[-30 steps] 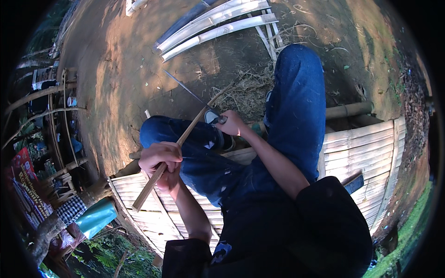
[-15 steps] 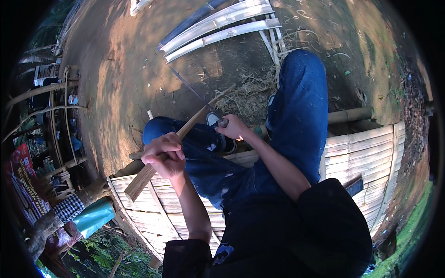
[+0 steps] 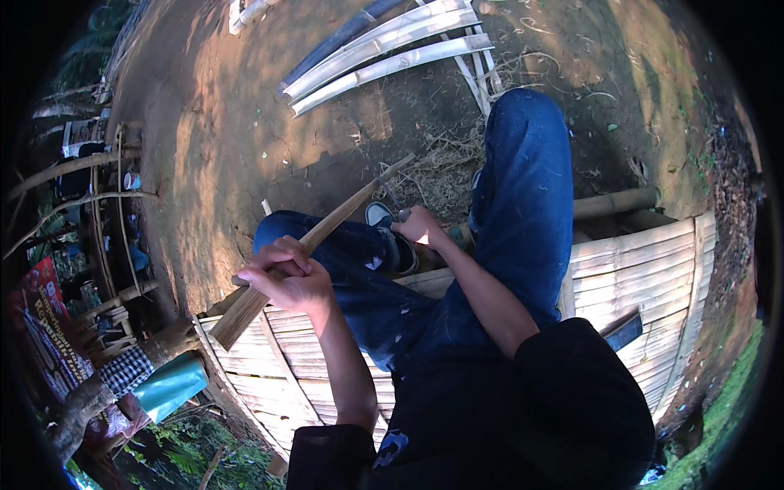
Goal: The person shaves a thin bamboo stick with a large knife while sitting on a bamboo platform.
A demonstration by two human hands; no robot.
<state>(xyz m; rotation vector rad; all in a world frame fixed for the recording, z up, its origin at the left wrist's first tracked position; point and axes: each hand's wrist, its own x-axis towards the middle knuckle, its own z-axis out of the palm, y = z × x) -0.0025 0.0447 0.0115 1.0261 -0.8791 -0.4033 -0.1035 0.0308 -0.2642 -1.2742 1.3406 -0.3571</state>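
Note:
My left hand [image 3: 287, 276] is wrapped around a long wooden stick [image 3: 339, 212], broad and squared at its near end and tapering toward its far tip. The stick slants from the lower left up over my left thigh. In my right hand [image 3: 419, 225] is the handle of a knife, its dark blade [image 3: 390, 194] pointing up and left to meet the stick near the thin end. Only a short length of blade shows; the rest cannot be made out at the stick. Both hands are in front of my bent, jeans-covered legs.
I sit on a slatted bamboo bench [image 3: 629, 269]; a dark blue object [image 3: 625, 331] lies on it at my right. Split bamboo lengths [image 3: 392, 69] lie ahead, near pale shavings [image 3: 445, 155]. At the left are a pole frame [image 3: 98, 224] and a teal sheet [image 3: 170, 388].
The knife blade has swung toward the thin end of the stick and shows much shorter. My right hand has shifted slightly right; my left hand and the stick's near end moved slightly left.

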